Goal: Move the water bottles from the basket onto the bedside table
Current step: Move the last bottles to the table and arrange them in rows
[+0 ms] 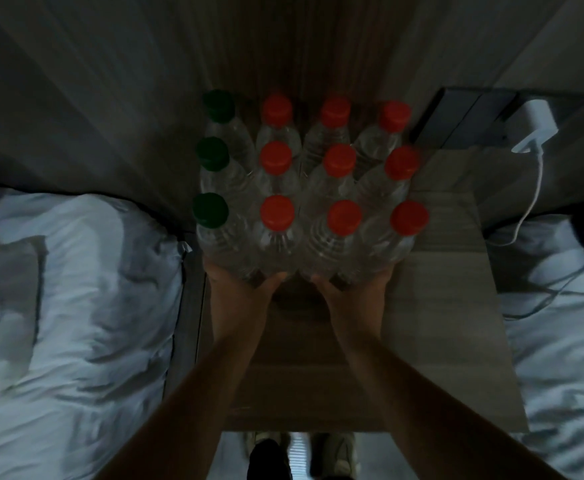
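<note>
Several clear water bottles (318, 233) stand upright in tight rows on the wooden bedside table (457, 306). Most have red caps (276, 213); the three in the left column have green caps (210, 209). My left hand (242, 289) presses against the bases of the front-left bottles. My right hand (353, 292) presses against the front-right ones. Both hands touch the near row, fingers spread along it, not wrapped around any single bottle. No basket is in view.
White bedding (76, 306) lies to the left and more bedding (567, 341) to the right. A dark panel (463, 119) sits at the table's back right, with a white charger (536, 123) and cable (533, 202). My shoes (301, 452) show below the table's front edge.
</note>
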{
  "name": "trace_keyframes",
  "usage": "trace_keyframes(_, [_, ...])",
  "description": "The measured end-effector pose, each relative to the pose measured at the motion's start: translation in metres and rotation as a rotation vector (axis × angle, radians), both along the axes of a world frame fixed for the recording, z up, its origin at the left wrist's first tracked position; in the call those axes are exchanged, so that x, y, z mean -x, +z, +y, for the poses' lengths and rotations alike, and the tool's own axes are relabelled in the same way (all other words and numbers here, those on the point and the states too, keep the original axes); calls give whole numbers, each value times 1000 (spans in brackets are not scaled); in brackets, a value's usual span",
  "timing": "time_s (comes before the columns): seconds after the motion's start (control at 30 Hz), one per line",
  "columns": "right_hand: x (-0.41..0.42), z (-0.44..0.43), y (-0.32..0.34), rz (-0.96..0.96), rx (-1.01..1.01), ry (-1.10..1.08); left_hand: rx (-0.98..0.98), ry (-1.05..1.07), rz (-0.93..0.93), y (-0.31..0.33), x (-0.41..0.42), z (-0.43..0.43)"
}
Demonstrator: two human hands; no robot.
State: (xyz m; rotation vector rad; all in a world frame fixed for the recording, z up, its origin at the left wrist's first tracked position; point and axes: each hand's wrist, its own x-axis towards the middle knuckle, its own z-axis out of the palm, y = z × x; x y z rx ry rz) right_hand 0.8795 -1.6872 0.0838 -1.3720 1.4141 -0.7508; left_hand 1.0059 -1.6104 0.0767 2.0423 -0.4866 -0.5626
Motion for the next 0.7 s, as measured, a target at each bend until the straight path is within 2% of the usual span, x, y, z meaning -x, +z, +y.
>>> trace_keyframes(0.27, [7, -2, -10, 41, -51, -9, -8, -29, -52, 4, -4, 8])
trace_keyframes(0.4, [31, -5, -13, 35, -77, 76, -34, -105, -39, -2, -20, 25])
trace_keyframes(0.47, [45, -17, -12, 24, -92, 134, -20, -198, 13, -3, -39, 30])
trace_keyframes(0.57, [58, -45, -12, 60, -151, 265, 13, -291, 217, 1, -62, 24])
trace_keyframes(0.63, [57, -55, -12, 97, -174, 359, -49, -286, 247, 7, -64, 16])
trace_keyframes(0.7, [49, -56, -11, 107, -173, 388, -198, -245, 205, 14, -62, 8])
